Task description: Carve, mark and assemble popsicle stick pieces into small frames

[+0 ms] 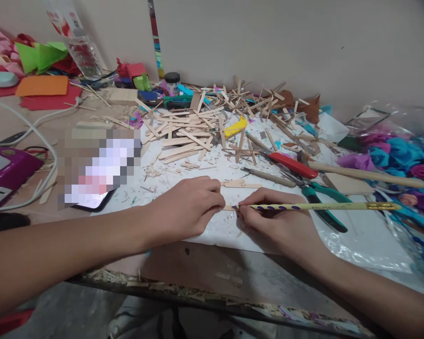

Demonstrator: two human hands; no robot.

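Observation:
Between both hands a wooden craft stick (229, 207) lies on the white paper, mostly covered by fingers. My left hand (192, 205) is closed, its fingers pinching the stick's left part. My right hand (273, 221) grips a yellow-green pencil (325, 206) with purple spots, tilted nearly flat. Its tip meets the stick near the right fingertips. Just beyond my fingers rests another craft stick (245, 185). Farther back is a heap of loose craft sticks (191, 129).
Green-handled pliers (327, 212), a red-handled tool (293, 164) and a craft knife (268, 176) lie right of centre. A phone (102, 174) stands at left beside a purple power box (12, 172) and white cable. Coloured paper flowers (395, 153) sit at far right, a plastic bottle (79, 49) back left.

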